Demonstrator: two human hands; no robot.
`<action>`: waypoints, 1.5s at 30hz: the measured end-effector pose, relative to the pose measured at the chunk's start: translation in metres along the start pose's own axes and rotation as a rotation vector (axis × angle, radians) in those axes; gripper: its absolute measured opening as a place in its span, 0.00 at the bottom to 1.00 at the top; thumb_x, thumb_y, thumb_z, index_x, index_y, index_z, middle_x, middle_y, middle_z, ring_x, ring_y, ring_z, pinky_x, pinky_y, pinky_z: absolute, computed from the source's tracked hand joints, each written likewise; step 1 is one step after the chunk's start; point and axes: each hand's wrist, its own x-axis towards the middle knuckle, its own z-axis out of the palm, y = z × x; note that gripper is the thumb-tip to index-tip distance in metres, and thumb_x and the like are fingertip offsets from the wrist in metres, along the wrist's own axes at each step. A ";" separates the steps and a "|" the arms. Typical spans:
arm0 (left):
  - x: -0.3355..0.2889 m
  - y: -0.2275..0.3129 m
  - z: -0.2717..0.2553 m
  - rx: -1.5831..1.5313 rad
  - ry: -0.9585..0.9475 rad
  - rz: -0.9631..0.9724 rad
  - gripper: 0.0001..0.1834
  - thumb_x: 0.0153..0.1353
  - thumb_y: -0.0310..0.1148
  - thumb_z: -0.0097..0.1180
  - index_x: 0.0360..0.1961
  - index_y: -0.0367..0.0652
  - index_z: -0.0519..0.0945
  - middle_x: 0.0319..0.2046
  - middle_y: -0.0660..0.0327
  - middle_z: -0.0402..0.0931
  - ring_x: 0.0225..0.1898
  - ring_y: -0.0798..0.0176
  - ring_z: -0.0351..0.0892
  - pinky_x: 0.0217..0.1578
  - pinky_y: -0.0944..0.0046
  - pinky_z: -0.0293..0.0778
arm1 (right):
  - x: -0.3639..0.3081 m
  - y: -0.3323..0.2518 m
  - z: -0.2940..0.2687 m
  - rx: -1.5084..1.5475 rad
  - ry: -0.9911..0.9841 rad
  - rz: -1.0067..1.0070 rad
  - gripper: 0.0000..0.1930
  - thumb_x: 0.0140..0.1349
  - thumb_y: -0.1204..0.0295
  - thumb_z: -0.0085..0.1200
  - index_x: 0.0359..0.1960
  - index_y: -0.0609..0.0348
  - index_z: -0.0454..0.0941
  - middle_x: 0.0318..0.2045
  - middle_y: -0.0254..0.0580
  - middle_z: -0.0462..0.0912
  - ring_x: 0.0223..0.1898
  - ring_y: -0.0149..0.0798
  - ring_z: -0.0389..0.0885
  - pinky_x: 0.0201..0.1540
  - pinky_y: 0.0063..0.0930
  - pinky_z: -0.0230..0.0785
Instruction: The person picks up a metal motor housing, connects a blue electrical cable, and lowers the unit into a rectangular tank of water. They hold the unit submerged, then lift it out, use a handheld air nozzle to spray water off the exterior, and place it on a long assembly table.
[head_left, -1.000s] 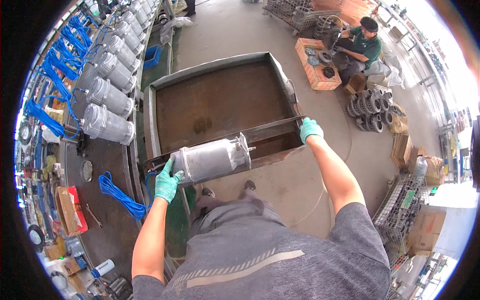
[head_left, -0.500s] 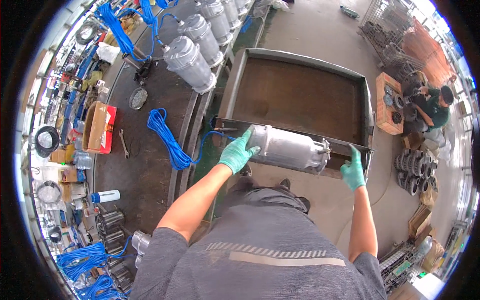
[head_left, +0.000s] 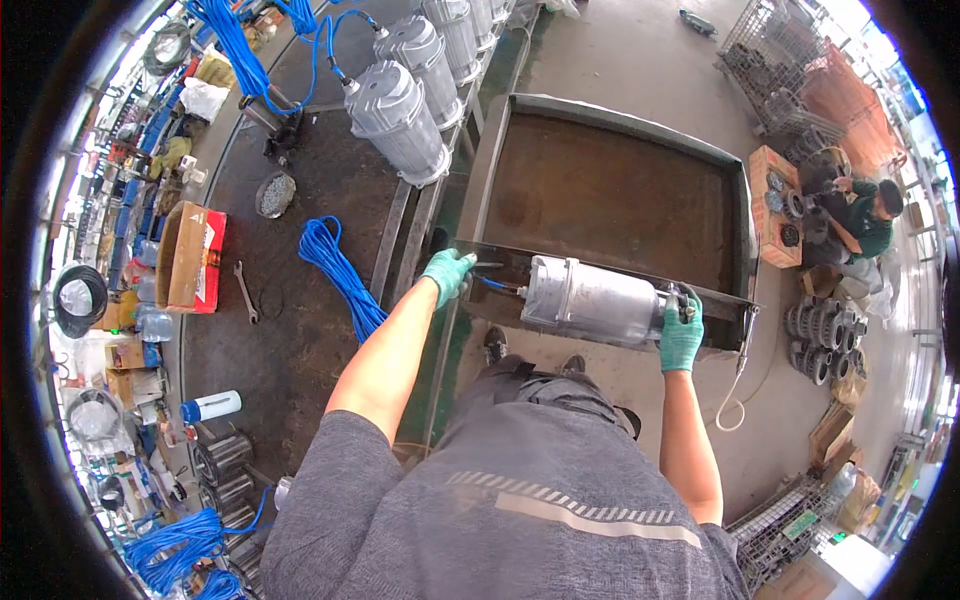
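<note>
Your silver housing [head_left: 595, 302] is on its side along the near edge of the big metal tray [head_left: 615, 195], right end a bit short of the near right corner. Your right hand [head_left: 682, 335] has its fingers up around that end, by the dark fittings, but honestly I can't tell if it's clamped on or just resting there. Your left hand [head_left: 447, 276] is off the housing, fingers curled at the tray's near left corner; can't make out what's in them, if anything. A bit of blue cable [head_left: 495, 285] pokes out of the housing's left end toward that hand. I'd plant the right palm so the round body can't roll, and go easy on the cable: no kinks where it enters, no yanking. Also leave slack in the blue coil [head_left: 338, 265] near the bench's [head_left: 290, 370] right edge.
</note>
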 end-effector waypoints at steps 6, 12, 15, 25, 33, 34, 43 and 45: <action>-0.020 -0.016 0.016 0.226 0.239 0.492 0.11 0.67 0.35 0.63 0.36 0.41 0.75 0.24 0.58 0.80 0.22 0.64 0.78 0.24 0.60 0.74 | -0.002 0.001 0.002 -0.058 0.005 -0.039 0.15 0.71 0.72 0.55 0.56 0.61 0.79 0.52 0.34 0.79 0.49 0.28 0.76 0.53 0.24 0.72; -0.074 -0.001 0.004 -0.018 0.084 0.685 0.04 0.69 0.26 0.58 0.41 0.42 0.75 0.28 0.61 0.80 0.27 0.68 0.80 0.29 0.64 0.75 | -0.001 0.004 0.000 -0.114 0.025 -0.074 0.13 0.71 0.72 0.54 0.55 0.61 0.80 0.51 0.33 0.81 0.43 0.27 0.79 0.46 0.23 0.75; -0.082 -0.005 0.005 -0.040 -0.029 0.551 0.04 0.70 0.27 0.58 0.41 0.44 0.75 0.27 0.65 0.78 0.26 0.72 0.79 0.27 0.67 0.73 | -0.001 0.001 0.002 -0.106 0.014 -0.084 0.13 0.71 0.73 0.55 0.55 0.59 0.79 0.48 0.33 0.83 0.43 0.26 0.79 0.47 0.23 0.75; -0.051 -0.023 0.021 -0.095 -0.243 0.433 0.06 0.73 0.33 0.53 0.45 0.42 0.75 0.29 0.62 0.79 0.23 0.69 0.77 0.22 0.68 0.73 | 0.002 0.005 -0.001 -0.057 0.016 -0.045 0.13 0.71 0.72 0.54 0.55 0.59 0.79 0.45 0.35 0.85 0.42 0.28 0.80 0.48 0.25 0.75; -0.029 -0.023 0.024 -0.427 -0.467 0.155 0.14 0.75 0.42 0.51 0.52 0.48 0.80 0.29 0.64 0.80 0.23 0.69 0.79 0.19 0.71 0.70 | 0.006 0.013 0.000 -0.035 0.017 -0.020 0.13 0.70 0.71 0.55 0.54 0.61 0.79 0.45 0.37 0.85 0.43 0.28 0.80 0.49 0.25 0.74; -0.030 -0.026 0.025 -0.470 -0.488 0.176 0.14 0.75 0.43 0.51 0.52 0.48 0.80 0.29 0.64 0.80 0.23 0.69 0.79 0.20 0.70 0.71 | 0.006 0.013 0.001 -0.030 0.017 -0.027 0.13 0.70 0.71 0.55 0.54 0.61 0.79 0.45 0.37 0.85 0.44 0.28 0.80 0.49 0.25 0.74; -0.033 -0.024 0.022 0.048 -0.442 0.495 0.20 0.69 0.41 0.58 0.57 0.44 0.77 0.34 0.62 0.80 0.31 0.65 0.79 0.31 0.64 0.77 | -0.001 0.001 0.002 -0.045 0.052 0.065 0.15 0.70 0.66 0.57 0.51 0.63 0.81 0.44 0.36 0.85 0.42 0.31 0.80 0.49 0.28 0.73; -0.030 -0.021 0.020 0.335 -0.326 0.573 0.22 0.67 0.38 0.59 0.60 0.44 0.76 0.39 0.57 0.83 0.36 0.62 0.82 0.37 0.60 0.79 | -0.001 -0.001 0.004 -0.052 0.050 0.045 0.15 0.70 0.66 0.57 0.51 0.63 0.81 0.43 0.36 0.85 0.42 0.31 0.80 0.49 0.28 0.73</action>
